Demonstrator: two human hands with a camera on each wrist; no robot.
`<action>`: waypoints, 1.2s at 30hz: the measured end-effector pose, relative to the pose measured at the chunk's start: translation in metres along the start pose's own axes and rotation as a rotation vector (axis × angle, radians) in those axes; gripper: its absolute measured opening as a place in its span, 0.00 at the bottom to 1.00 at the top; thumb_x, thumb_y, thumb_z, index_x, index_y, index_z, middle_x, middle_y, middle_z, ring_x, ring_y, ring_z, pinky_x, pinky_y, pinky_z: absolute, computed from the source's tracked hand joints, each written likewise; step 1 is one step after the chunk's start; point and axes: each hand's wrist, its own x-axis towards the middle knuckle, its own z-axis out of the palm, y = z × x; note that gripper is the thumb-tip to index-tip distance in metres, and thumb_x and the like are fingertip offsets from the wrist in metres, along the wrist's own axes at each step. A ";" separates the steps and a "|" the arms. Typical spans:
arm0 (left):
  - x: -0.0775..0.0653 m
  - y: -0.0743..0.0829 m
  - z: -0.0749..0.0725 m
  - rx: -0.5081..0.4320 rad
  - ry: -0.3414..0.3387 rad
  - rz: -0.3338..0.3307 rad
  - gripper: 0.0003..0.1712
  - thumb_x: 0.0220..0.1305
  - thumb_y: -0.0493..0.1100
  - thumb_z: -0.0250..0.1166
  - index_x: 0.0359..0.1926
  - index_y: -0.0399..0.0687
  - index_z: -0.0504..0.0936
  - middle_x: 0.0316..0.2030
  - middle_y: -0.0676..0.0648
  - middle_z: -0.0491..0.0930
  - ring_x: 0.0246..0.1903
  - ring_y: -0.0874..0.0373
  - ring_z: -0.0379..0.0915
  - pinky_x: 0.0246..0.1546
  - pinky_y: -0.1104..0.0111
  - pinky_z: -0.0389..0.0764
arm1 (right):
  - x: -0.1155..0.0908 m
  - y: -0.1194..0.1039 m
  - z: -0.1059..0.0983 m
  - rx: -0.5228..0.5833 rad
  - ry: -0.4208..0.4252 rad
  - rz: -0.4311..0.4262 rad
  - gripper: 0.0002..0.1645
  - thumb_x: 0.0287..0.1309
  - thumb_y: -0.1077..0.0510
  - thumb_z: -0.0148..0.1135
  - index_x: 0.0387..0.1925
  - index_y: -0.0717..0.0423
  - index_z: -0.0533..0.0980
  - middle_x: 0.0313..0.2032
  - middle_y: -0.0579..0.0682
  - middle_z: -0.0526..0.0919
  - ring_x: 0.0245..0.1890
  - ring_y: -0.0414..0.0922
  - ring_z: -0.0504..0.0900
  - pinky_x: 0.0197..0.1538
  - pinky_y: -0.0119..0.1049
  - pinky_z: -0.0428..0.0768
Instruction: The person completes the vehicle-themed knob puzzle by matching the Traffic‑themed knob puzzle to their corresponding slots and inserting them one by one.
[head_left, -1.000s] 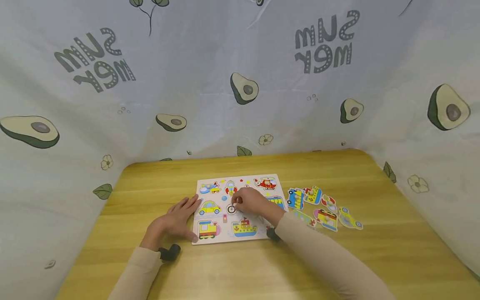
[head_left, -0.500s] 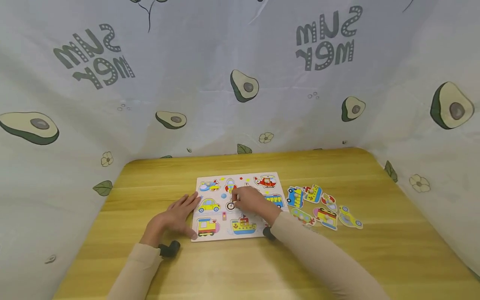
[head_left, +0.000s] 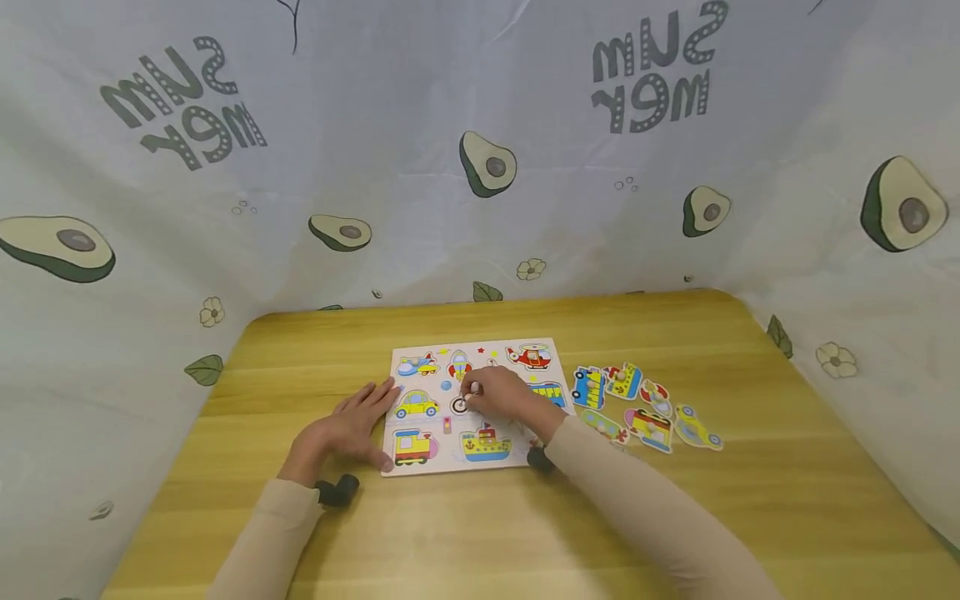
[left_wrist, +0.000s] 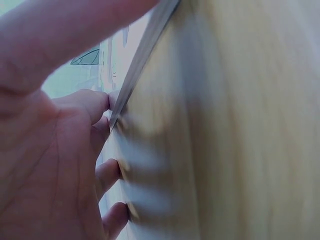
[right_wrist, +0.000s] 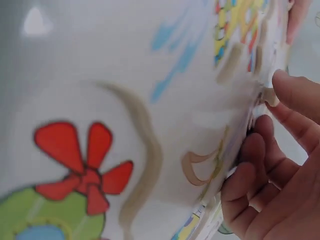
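A white wooden peg puzzle board [head_left: 442, 421] printed with vehicles lies on the table. My left hand [head_left: 347, 429] rests at its left side, with spread fingers along the edge and the thumb at the near corner. In the left wrist view, the fingertips [left_wrist: 116, 220] touch the table beside the board's edge. Over the middle of the board, my right hand [head_left: 506, 396] pinches the small wooden knob [right_wrist: 270, 96] of a puzzle piece between thumb and forefinger. A black-rimmed wheel [head_left: 459, 405] shows beside these fingers; the hand hides the rest of that picture.
Right of the board lie loose knobbed pieces: a bus [head_left: 589, 388], a ship [head_left: 622, 382], a rocket [head_left: 656, 398], a train [head_left: 651, 429], a car [head_left: 697, 427] and a green piece [head_left: 603, 426]. A printed cloth [head_left: 420, 167] hangs behind the table.
The head view has tilted down slightly, so the scene sits higher in it. Both hands stay at about the same places on the board.
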 end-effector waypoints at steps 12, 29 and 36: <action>0.002 0.002 0.002 0.005 -0.003 -0.021 0.70 0.43 0.61 0.78 0.79 0.49 0.46 0.81 0.45 0.38 0.79 0.37 0.31 0.74 0.36 0.42 | -0.023 0.057 -0.085 0.024 0.046 -0.081 0.18 0.68 0.56 0.58 0.56 0.56 0.80 0.45 0.55 0.86 0.40 0.48 0.80 0.43 0.40 0.80; 0.003 0.001 0.000 0.005 0.011 0.004 0.70 0.44 0.61 0.78 0.79 0.46 0.47 0.80 0.43 0.39 0.78 0.35 0.32 0.73 0.35 0.43 | -0.049 0.137 -0.159 -0.105 0.053 0.053 0.16 0.69 0.61 0.53 0.51 0.67 0.79 0.51 0.67 0.82 0.47 0.60 0.81 0.53 0.57 0.80; 0.001 0.000 -0.002 -0.006 0.010 -0.019 0.70 0.43 0.59 0.79 0.79 0.47 0.47 0.80 0.43 0.40 0.79 0.36 0.32 0.74 0.35 0.42 | -0.054 0.159 -0.171 -0.173 0.052 0.111 0.15 0.66 0.63 0.55 0.48 0.69 0.80 0.49 0.68 0.82 0.44 0.60 0.81 0.52 0.57 0.81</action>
